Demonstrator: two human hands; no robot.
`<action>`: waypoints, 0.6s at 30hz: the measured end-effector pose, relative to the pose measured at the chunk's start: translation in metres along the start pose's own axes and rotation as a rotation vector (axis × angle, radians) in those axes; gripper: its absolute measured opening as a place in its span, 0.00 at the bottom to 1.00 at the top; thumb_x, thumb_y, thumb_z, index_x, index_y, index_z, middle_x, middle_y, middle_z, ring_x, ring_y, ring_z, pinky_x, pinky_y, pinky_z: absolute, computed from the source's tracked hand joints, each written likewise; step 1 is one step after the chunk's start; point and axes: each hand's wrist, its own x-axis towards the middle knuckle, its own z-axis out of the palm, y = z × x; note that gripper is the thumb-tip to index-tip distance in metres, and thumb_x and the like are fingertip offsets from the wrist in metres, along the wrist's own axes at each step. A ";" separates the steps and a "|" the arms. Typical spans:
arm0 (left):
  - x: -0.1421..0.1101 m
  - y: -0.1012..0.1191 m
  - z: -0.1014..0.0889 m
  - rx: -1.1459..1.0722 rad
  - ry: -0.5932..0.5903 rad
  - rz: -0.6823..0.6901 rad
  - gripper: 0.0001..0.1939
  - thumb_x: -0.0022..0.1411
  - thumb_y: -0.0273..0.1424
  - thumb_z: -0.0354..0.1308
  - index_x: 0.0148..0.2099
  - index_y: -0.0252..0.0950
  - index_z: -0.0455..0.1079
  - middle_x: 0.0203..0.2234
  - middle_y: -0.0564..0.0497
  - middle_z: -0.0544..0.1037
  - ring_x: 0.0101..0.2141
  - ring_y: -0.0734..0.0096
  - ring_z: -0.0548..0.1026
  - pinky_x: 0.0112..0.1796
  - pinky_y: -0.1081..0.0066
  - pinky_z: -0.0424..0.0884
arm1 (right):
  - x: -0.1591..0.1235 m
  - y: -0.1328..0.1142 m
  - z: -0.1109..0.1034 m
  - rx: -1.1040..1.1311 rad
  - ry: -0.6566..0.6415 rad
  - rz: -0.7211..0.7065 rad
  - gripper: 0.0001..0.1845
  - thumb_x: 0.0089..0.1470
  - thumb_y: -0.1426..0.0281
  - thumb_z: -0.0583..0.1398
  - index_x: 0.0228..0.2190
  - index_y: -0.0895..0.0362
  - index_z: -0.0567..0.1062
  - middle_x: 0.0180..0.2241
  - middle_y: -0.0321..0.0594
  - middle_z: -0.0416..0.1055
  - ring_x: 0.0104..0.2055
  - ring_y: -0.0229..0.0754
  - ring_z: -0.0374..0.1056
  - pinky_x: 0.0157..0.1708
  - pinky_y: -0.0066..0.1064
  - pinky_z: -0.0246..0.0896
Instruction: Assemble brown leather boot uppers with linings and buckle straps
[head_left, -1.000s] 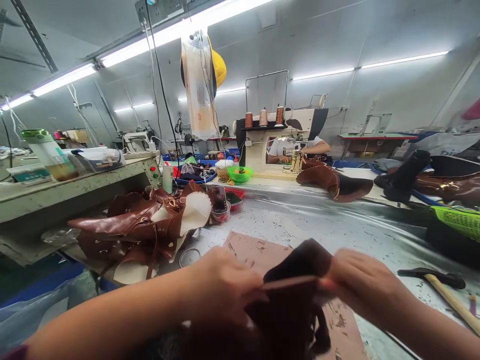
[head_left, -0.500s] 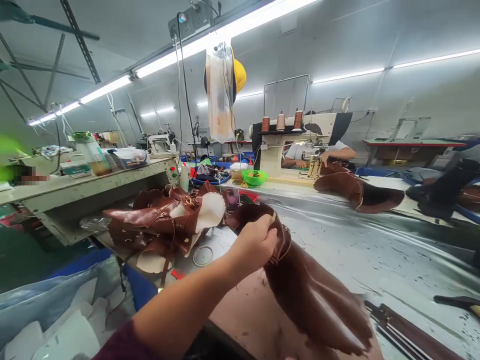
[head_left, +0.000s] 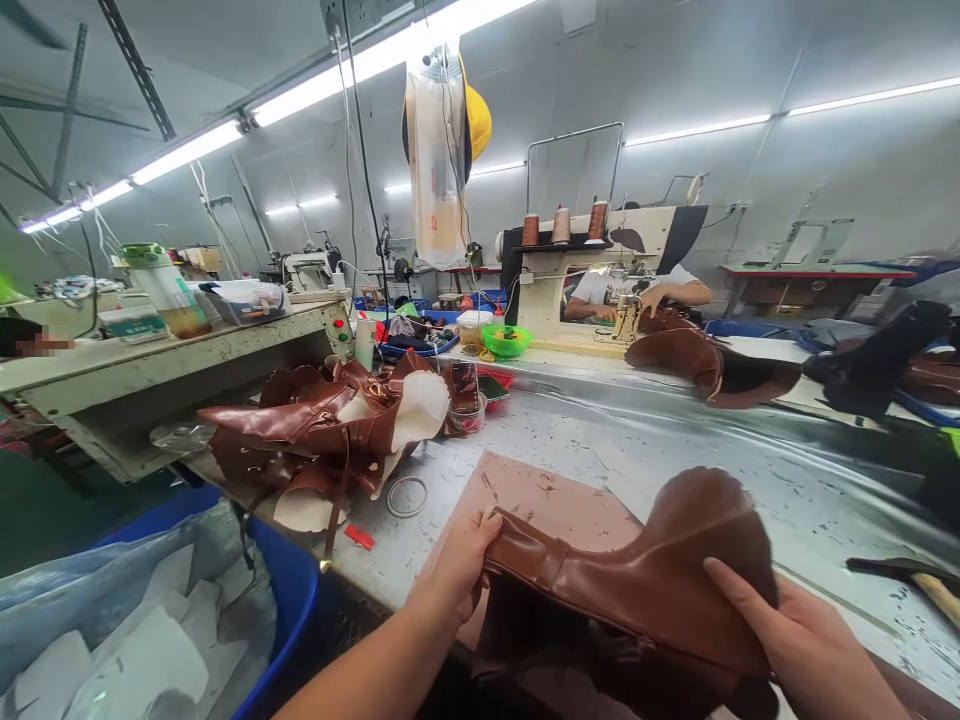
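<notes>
A brown leather boot upper (head_left: 630, 590) is stretched between my two hands over the near side of the metal table (head_left: 570, 415). My left hand (head_left: 459, 565) pinches its narrow end, thumb on top. At its wide, scalloped end, my right hand (head_left: 799, 625) grips with the thumb lying over the leather and the other fingers hidden underneath. The upper's dark inside shows along its lower edge. Beneath and behind it lies a pinkish board (head_left: 536, 490). To the left rests a pile of similar brown boot uppers (head_left: 300, 430) with straps and buckles.
A roll ring (head_left: 407, 497) and a red piece (head_left: 360, 537) lie by the pile. Below stands a blue bin (head_left: 289, 610) with pale scraps. A phone (head_left: 465, 385), a green bowl (head_left: 506, 342) and a sewing machine (head_left: 544, 290) are behind. A hammer (head_left: 919, 572) lies right.
The boot upper has been lifted and turned, its wide end now up at the right. My right hand has come into view holding that end; my left hand has moved lower and nearer.
</notes>
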 end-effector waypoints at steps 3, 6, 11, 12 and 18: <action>0.004 -0.021 -0.018 0.097 -0.050 -0.049 0.23 0.52 0.51 0.50 0.32 0.33 0.67 0.23 0.51 0.72 0.23 0.73 0.69 0.23 0.75 0.62 | 0.017 0.014 0.011 0.167 -0.043 0.069 0.24 0.48 0.50 0.51 0.35 0.56 0.71 0.19 0.38 0.70 0.21 0.46 0.67 0.21 0.36 0.64; 0.004 -0.032 -0.031 0.455 -0.256 0.078 0.19 0.55 0.46 0.49 0.32 0.34 0.68 0.29 0.48 0.75 0.33 0.65 0.72 0.33 0.69 0.65 | 0.027 0.049 0.019 -0.184 0.050 0.026 0.19 0.43 0.56 0.53 0.32 0.56 0.71 0.27 0.45 0.73 0.29 0.52 0.70 0.27 0.41 0.64; 0.013 -0.037 -0.026 1.085 -0.418 0.456 0.10 0.51 0.30 0.53 0.37 0.36 0.71 0.36 0.46 0.76 0.39 0.55 0.71 0.39 0.63 0.65 | 0.029 0.081 0.045 -0.554 -0.001 -0.253 0.14 0.44 0.62 0.50 0.25 0.55 0.73 0.31 0.46 0.73 0.36 0.54 0.69 0.33 0.40 0.63; 0.016 -0.039 -0.025 1.172 -0.443 0.532 0.12 0.53 0.28 0.51 0.39 0.35 0.71 0.39 0.43 0.75 0.42 0.52 0.70 0.42 0.59 0.64 | 0.030 0.081 0.050 -0.525 0.005 -0.295 0.14 0.44 0.64 0.50 0.25 0.54 0.73 0.29 0.45 0.73 0.37 0.53 0.69 0.34 0.40 0.63; 0.025 -0.052 -0.033 1.321 -0.638 0.789 0.26 0.60 0.30 0.49 0.61 0.41 0.52 0.57 0.43 0.60 0.58 0.55 0.54 0.57 0.55 0.46 | 0.033 0.060 0.063 -0.252 -0.076 -0.262 0.16 0.48 0.67 0.46 0.24 0.54 0.72 0.25 0.42 0.73 0.36 0.51 0.68 0.36 0.39 0.63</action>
